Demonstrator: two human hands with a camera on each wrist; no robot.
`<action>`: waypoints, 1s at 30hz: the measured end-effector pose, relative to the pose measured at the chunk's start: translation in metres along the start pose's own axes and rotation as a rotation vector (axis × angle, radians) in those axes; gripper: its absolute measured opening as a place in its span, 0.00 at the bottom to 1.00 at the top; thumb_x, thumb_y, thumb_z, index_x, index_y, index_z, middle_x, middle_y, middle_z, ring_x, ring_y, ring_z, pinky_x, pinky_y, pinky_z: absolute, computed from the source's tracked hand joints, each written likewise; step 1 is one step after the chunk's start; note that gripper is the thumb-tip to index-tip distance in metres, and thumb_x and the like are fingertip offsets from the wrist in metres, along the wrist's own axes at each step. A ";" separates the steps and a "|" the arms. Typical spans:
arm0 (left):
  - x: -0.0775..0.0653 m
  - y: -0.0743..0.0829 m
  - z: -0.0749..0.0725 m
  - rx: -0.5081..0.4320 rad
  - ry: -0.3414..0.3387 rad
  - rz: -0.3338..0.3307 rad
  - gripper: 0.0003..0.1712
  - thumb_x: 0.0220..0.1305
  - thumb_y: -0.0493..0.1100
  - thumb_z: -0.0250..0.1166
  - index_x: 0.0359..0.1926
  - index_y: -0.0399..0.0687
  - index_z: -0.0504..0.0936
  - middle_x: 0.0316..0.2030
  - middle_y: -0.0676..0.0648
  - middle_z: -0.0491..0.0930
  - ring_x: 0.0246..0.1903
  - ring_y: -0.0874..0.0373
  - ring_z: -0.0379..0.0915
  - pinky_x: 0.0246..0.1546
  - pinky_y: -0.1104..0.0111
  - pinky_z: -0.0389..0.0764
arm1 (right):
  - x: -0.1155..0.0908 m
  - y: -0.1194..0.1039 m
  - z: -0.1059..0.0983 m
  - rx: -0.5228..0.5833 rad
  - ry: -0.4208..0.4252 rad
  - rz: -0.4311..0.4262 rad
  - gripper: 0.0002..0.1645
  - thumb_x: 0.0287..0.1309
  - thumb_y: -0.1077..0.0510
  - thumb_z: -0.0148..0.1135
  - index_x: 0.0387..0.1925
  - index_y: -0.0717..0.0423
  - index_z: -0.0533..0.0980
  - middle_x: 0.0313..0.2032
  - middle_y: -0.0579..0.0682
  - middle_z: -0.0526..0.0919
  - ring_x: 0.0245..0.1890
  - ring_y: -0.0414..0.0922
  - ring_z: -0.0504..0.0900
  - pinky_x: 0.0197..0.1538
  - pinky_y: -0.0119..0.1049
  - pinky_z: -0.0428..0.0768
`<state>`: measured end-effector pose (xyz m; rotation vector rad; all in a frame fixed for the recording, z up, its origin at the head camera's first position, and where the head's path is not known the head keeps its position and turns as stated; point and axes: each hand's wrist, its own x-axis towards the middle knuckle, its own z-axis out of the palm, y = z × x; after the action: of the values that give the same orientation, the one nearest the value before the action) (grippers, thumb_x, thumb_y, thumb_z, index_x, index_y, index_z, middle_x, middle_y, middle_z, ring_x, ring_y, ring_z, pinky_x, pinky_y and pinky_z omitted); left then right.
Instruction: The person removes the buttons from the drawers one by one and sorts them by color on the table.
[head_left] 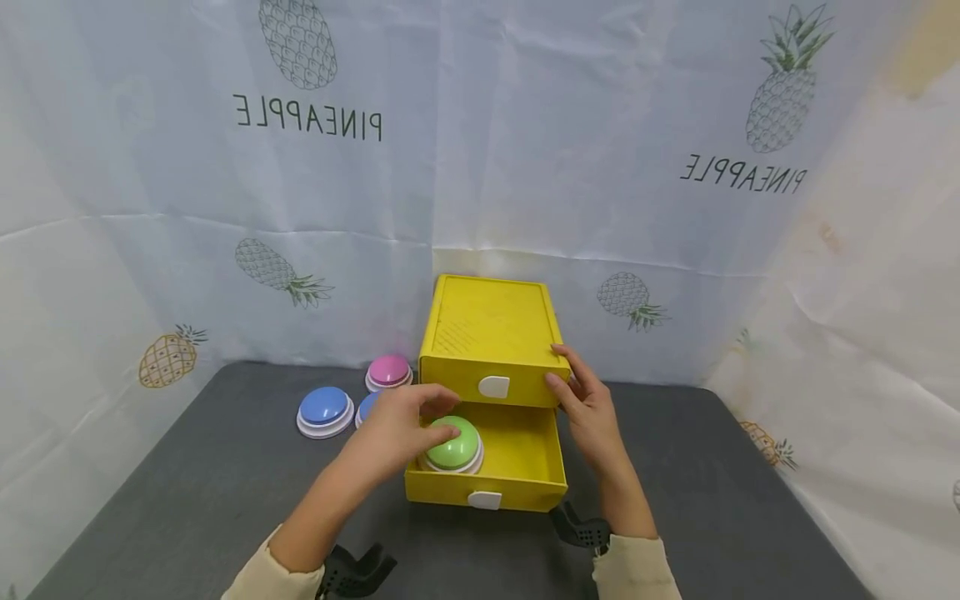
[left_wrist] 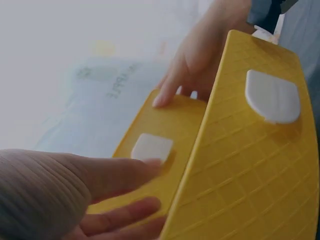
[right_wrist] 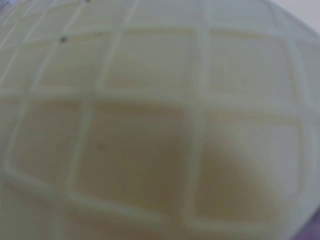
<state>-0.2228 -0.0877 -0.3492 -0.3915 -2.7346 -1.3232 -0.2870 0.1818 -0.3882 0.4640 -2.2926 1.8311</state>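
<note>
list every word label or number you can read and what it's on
"PINEAPPLE", mirrored, on the pineapple-print cloth, left
"PINEAPPLE", mirrored, on the same cloth, right
Left wrist view: cloth lettering blurred, only partly legible
No readable text on the yellow drawer box

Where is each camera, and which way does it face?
On the head, facing forward and down at the yellow drawer box; left hand, right hand, forearms show.
On left wrist, facing the drawer fronts; both hands show.
On right wrist, facing a gridded surface up close; no hand discernible.
Head and left wrist share both white handles.
</note>
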 end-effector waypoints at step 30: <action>0.003 0.004 0.027 0.339 -0.079 0.101 0.22 0.56 0.42 0.76 0.52 0.41 0.86 0.45 0.45 0.88 0.42 0.52 0.82 0.46 0.54 0.82 | 0.001 -0.002 0.001 0.037 0.002 0.007 0.30 0.74 0.52 0.56 0.73 0.38 0.65 0.76 0.47 0.62 0.68 0.46 0.72 0.55 0.24 0.79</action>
<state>-0.2233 -0.0636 -0.3621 -0.5520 -2.8847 -0.8159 -0.2870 0.1803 -0.3859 0.4601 -2.2659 1.8790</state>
